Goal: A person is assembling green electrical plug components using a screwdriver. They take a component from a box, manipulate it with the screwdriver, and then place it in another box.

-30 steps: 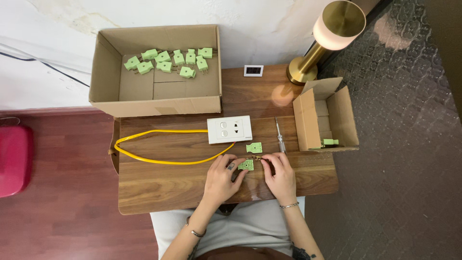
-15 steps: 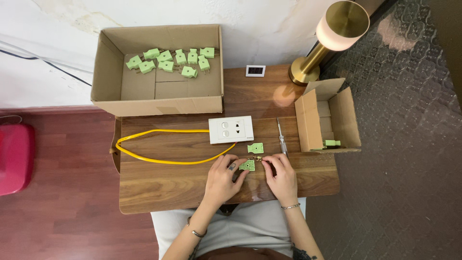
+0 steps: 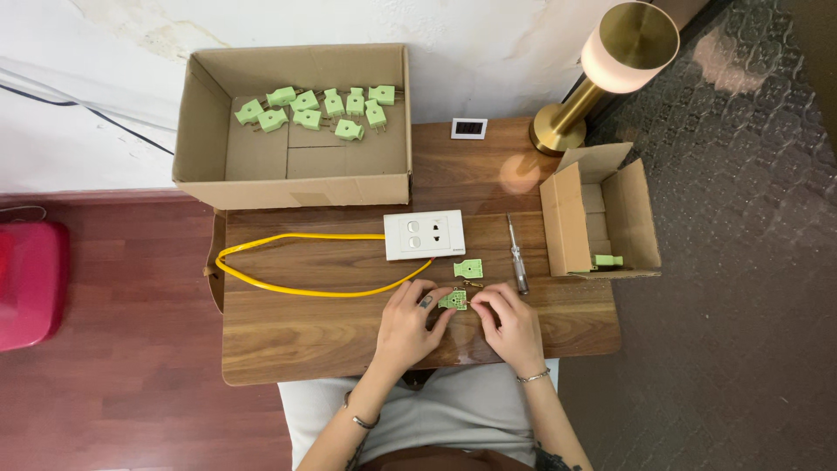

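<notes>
My left hand (image 3: 408, 321) and my right hand (image 3: 512, 321) meet over the near edge of the wooden table (image 3: 288, 340). Both pinch a small green plug half (image 3: 453, 301) with metal parts showing, held between their fingertips. A second green plug piece (image 3: 468, 268) lies just beyond it, with a small brass bit beside it. A screwdriver (image 3: 518, 255) lies to the right of that piece. A white socket plate (image 3: 424, 235) with a looping yellow cable (image 3: 288, 283) sits further back.
A large open cardboard box (image 3: 209, 131) at the back left holds several green plugs (image 3: 318, 106). A smaller cardboard box (image 3: 567, 218) at the right holds one green plug (image 3: 607, 260). A brass lamp (image 3: 610, 61) stands at the back right. A red object (image 3: 30, 279) sits on the floor, left.
Both hands have stayed at the table's near edge on the green plug half; only the fingers shift slightly. Nothing else on the table has moved.
</notes>
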